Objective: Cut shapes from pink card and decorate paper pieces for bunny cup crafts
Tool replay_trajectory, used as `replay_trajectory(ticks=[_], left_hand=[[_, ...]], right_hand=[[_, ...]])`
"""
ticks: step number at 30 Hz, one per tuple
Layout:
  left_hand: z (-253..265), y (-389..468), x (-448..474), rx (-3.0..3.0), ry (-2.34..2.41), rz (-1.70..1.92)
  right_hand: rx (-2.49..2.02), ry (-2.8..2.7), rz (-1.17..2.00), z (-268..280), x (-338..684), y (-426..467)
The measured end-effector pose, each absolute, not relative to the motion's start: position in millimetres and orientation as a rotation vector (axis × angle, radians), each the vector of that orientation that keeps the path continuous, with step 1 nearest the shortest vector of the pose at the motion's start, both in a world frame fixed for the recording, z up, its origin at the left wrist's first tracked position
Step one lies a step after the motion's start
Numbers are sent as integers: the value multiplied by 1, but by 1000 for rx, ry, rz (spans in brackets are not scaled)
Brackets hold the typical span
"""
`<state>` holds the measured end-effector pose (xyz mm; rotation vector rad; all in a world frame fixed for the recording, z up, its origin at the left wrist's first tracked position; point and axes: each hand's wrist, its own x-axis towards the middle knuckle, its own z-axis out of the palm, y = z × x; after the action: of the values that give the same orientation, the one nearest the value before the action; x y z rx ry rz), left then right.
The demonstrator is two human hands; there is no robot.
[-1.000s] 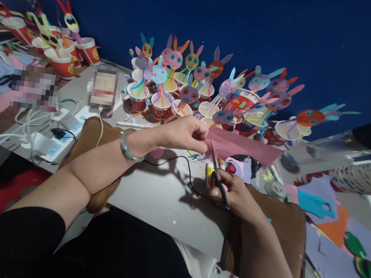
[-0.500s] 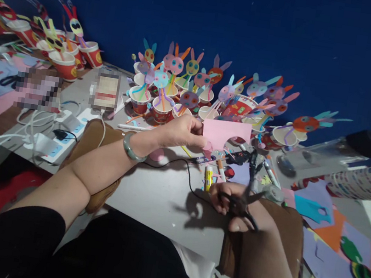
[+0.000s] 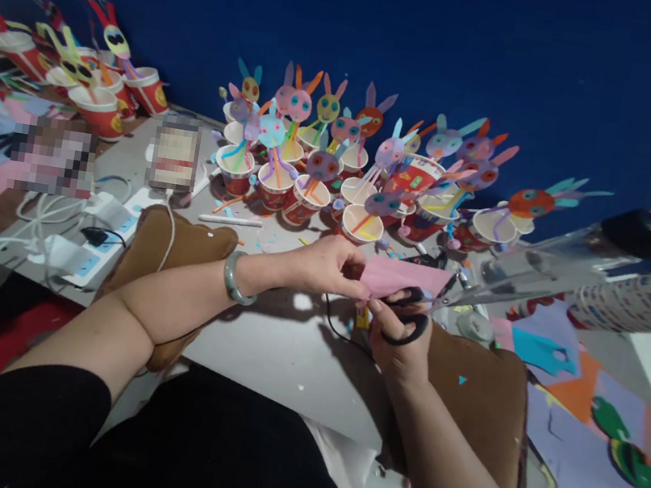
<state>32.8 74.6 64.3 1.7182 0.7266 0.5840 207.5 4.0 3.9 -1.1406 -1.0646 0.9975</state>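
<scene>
My left hand (image 3: 331, 268) pinches the left end of a piece of pink paper (image 3: 397, 278) above the table. Below the paper's right part, my right hand (image 3: 404, 350) has its fingers through the black handles of a pair of scissors (image 3: 442, 301). The blades point away to the right, beside the paper. Whether they touch the paper I cannot tell. Behind both hands stand several paper cups (image 3: 306, 199) holding paper rabbit heads on stems.
Brown cushions (image 3: 466, 404) lie under or near both arms. A power strip (image 3: 98, 251) with white cables sits to the left, near another person's hand. On the right are a clear bottle (image 3: 534, 263), stacked printed cups (image 3: 641, 295) and coloured paper sheets (image 3: 580, 461).
My right hand has raised the scissors and turned them so the blades point right, up beside the paper. The left hand has lowered the pink paper slightly. The view has shifted slightly.
</scene>
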Motion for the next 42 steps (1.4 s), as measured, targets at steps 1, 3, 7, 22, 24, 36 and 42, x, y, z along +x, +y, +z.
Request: replay_trajectory(ticks=[1,3,7,22,24,36,42], left_hand=[[65,74,33,1723,730,576],[66,72,34,1727,733,572],[66,72,35,1747,738,589],[47,63,54,1349,631,692],[45,58,57,1242,639,697],[41,42,65,945,679,838],[52,46,60,924,715,817]], right_hand=[[-1142,-1035,999,4,207,3],[-1147,-977,993,4,206,1],[-1189,-983,972,11,202,-1],[-1204,-942,912,12,204,-2],[-1195,-930,902,13,205,-2],[-1214,-907,837,14,205,-1],[-1262,-1061,702,23,203,0]])
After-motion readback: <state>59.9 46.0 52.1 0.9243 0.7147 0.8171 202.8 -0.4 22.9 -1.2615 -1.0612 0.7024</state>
